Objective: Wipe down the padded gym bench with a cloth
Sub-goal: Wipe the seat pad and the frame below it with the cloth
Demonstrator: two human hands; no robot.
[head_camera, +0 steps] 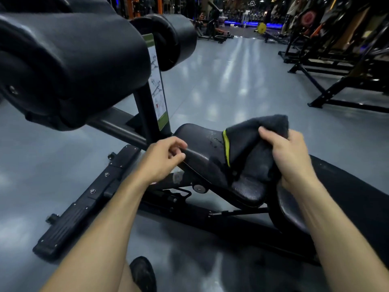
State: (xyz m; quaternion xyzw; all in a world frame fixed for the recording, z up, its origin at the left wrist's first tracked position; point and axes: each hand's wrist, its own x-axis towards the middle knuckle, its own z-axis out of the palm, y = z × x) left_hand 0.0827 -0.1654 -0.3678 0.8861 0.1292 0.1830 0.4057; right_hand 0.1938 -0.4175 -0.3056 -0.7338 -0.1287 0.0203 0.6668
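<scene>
The right hand (pixel 288 152) has its fingers (pixel 265 131) curled tightly round a bunched dark grey cloth (pixel 252 148) with a yellow-green edge, holding it against the right side of the black padded seat (pixel 202 148) of the gym bench, near the middle of the scene. A few wet droplets sit on the seat pad just left of the cloth. The left hand (pixel 163 159) has its fingers loosely curled, the thumb and fingertips touching the left rim of the same seat pad; whether it truly grips the rim cannot be told. Both forearms are bare and reach forward from the near edge, the right one bent inward at the wrist. To the far left stand two large black roller pads (pixel 80 60) on the bench frame, with a white and green instruction label (pixel 157 81) on the upright post. A dark shoe (pixel 143 272) rests on the grey floor (pixel 231 81) at the near edge. Other gym machines (pixel 336 60) line the far right.
</scene>
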